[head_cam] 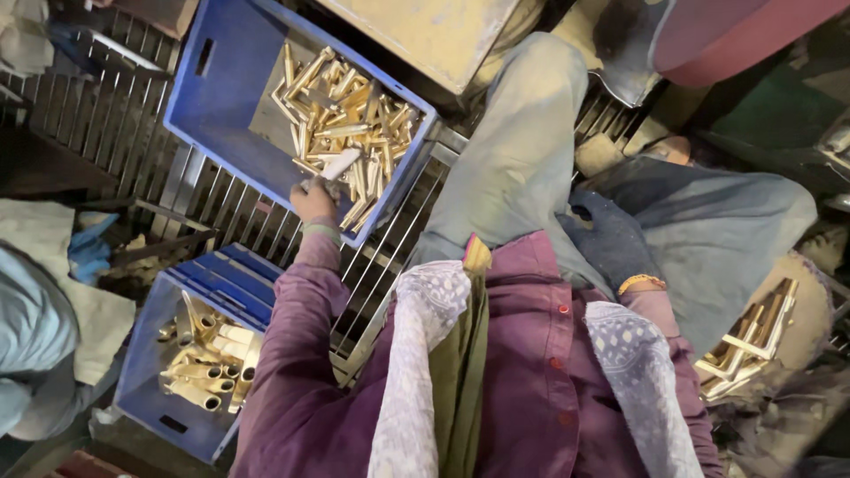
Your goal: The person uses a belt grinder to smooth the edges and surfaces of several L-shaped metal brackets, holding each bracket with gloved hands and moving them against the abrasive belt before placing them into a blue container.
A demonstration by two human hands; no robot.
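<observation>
1. A pale, short metal tube piece (pixel 339 163) lies at the near edge of the heap of brass parts (pixel 347 124), within the upper blue plastic crate (pixel 221 97).
2. The left hand (pixel 313 200) reaches into that crate over its near wall, fingers closed around the near end of the pale piece; the arm stretches forward from the seated body, which suits picking from a bin kept within reach.
3. The right hand (pixel 611 237), in a dark glove, rests on the thigh of the grey trousers; whether it grips anything I cannot tell.
4. A second blue crate (pixel 149 354), lower left, holds larger brass tube fittings (pixel 208 363), kept apart from the small parts.
5. At the right, a sack-like container (pixel 806 319) holds angular brass profiles (pixel 748 345).
6. The crates sit on a metal grating (pixel 133 124); another person's light sleeve (pixel 27 327) shows at the left edge.
</observation>
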